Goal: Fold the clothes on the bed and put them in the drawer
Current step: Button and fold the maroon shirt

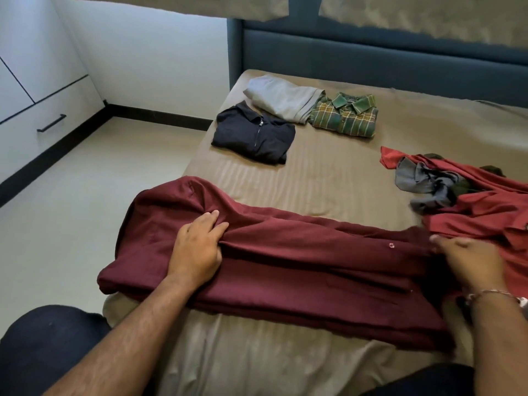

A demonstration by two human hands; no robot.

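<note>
Two hands were busy with one long dark red cloth shirt (285, 264), which lay flat across the near side of the tan bed sheet (328, 172). The left hand (197, 247) had its fingers bunched into the cloth near one end, pinching a fold. The right hand (468, 261) was curled over the other end, but it was blurry, so I cannot tell how it held on. Holding both ends probably kept the shirt straight for the next fold.

Three folded things sat together near the dark blue padded headboard (371, 52): a black zip top (254, 135), a pale grey folded garment (283, 98) and a green checked shirt (345, 115). They looked done and waiting.

A loose pile of bright red cloth (480, 201) with a crumpled grey piece (428, 184) on top lay to the right (not folded yet).

The white drawer with a black bar handle (51, 122) was shut, away across the floor, so nothing inside it showed.
</note>
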